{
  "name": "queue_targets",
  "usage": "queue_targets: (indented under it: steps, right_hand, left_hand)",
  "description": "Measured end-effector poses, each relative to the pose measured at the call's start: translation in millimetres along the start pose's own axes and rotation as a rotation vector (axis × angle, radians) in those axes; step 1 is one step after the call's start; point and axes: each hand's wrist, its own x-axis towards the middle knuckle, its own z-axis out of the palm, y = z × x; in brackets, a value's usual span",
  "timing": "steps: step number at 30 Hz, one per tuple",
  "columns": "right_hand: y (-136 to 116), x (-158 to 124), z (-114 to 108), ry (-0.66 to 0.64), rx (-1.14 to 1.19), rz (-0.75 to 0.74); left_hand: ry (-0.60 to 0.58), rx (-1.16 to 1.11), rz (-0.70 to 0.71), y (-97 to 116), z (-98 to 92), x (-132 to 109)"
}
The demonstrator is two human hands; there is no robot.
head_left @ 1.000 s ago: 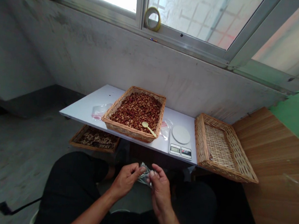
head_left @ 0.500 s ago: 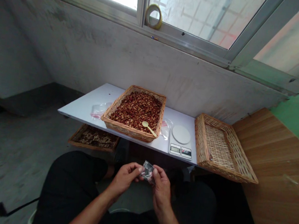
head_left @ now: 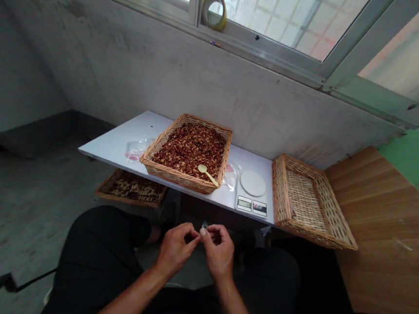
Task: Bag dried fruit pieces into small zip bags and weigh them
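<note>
The left hand [head_left: 176, 248] and right hand [head_left: 218, 252] meet at lower centre of the frame, above the person's black trousers [head_left: 98, 250]. Both are curled closed, pinching a small plastic packet [head_left: 204, 224] between them, and the fingers hide most of it, so its contents cannot be told. Ahead, at centre, the white table [head_left: 111, 144] carries a wicker basket [head_left: 171, 175] heaped with dried reddish-brown flakes [head_left: 188, 150], with a pale spoon [head_left: 204, 170] lying on them. A clear bag [head_left: 137, 149] lies just left of that basket, and another [head_left: 231, 174] just right, beside a white digital scale [head_left: 250, 195]. A second basket [head_left: 283, 193] sits right of the scale, against a wooden board [head_left: 390, 231]. A third basket [head_left: 106, 189], holding darker pieces, sits below the table's left part.
</note>
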Motion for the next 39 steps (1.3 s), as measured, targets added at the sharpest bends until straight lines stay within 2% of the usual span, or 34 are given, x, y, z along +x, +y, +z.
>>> queue_targets:
  steps: [3,7,12,20,22,26,30,35,39]
  right_hand:
    - [3,1,2,-0.038,0.017,0.012]
    - [6,4,1,-0.086,0.086,0.015]
    - [11,7,2,-0.070,0.134,0.060]
    - [15,1,4,-0.076,0.156,0.072]
    - [15,-4,5,-0.036,0.100,0.031]
    - [15,-13,7,0.068,-0.106,-0.125]
    - [15,-15,9,0.069,-0.133,-0.128]
    - [10,-9,8,0.031,-0.028,-0.075]
    - [10,-3,13,-0.022,0.021,-0.023]
  left_hand:
    - [-0.027,-0.028,0.002,1,0.5,-1]
    - [-0.140,-0.149,-0.022,2,-0.8,-3]
    - [-0.191,-0.364,-0.132,-1,3.6,-5]
    - [-0.114,-0.536,-0.319,-15,18.0,-7]
    - [-0.082,-0.513,-0.343,-19,19.9,-7]
    - [0.062,-0.401,-0.413,-24,20.3,-5]
    - [0.134,-0.232,-0.324,-17,15.1,-4]
    - [0.153,0.037,-0.139,0,7.0,-7]
    - [0.128,0.153,-0.002,2,5.5,-10]
